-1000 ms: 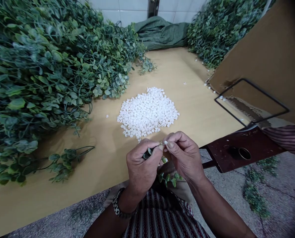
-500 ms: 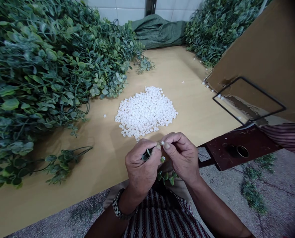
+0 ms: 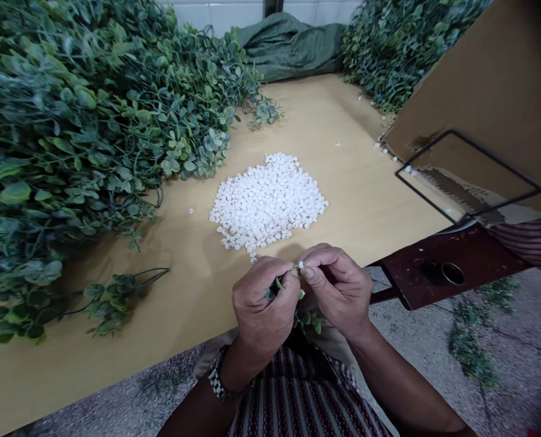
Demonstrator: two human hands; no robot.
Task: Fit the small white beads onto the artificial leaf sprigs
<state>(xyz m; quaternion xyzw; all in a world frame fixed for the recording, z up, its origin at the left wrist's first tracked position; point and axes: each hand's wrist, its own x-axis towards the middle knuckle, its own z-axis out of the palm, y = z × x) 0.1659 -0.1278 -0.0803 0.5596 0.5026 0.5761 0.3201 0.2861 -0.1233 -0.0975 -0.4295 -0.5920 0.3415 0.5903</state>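
My left hand (image 3: 267,300) is closed on an artificial leaf sprig (image 3: 313,320), whose leaves hang below my fingers over my lap. A stem end pokes out between left thumb and forefinger. There, my right hand (image 3: 338,285) pinches a small white bead-like piece (image 3: 301,264) between thumb and forefinger, at the stem's tip. Whether the piece is seated on the stem cannot be made out. Just beyond both hands lies a heap of the same small white pieces (image 3: 268,200) on the tan tabletop (image 3: 343,200).
Artificial greenery (image 3: 93,121) is piled along the left, with a loose sprig (image 3: 111,300) near the front. More foliage (image 3: 384,54) and green cloth (image 3: 293,48) lie at the back. On the right stand a cardboard sheet (image 3: 489,97), a black wire frame (image 3: 493,145) and a dark red stool (image 3: 434,267).
The view has shifted slightly. Both hands keep the same hold at nearly the same spot, and the white piece stays at the stem tip.
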